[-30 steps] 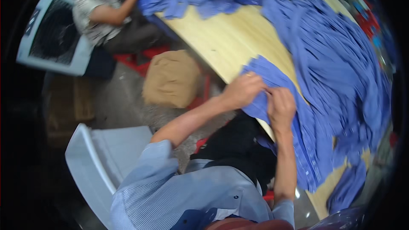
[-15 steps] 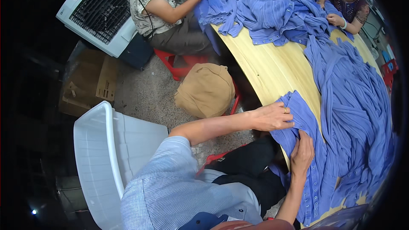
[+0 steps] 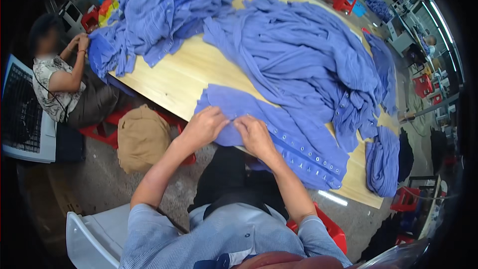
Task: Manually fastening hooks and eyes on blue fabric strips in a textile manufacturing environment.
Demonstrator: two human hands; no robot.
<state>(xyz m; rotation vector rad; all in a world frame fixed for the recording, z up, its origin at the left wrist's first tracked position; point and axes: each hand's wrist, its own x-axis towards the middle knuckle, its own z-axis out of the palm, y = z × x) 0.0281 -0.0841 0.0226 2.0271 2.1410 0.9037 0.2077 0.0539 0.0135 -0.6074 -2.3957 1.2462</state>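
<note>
Evidently close work. Left hand (image 3: 205,125) and right hand (image 3: 255,137) nearly met at the left part of a blue garment (image 3: 244,102), fingers narrow, both apparently pinching cloth; anything tiny between the tips could not be told. Garment lay along the table's (image 3: 154,87) near edge, row of pale fasteners (image 3: 300,147) running off to the right, near side seemingly overhanging. Just beyond lay a larger blue heap (image 3: 298,55). Slippage looked the likeliest trouble: a pull nearward might have slid the garment lapward. Thin, soft-looking cloth could also have puckered under uneven pinching, or snagged against the heap.
</note>
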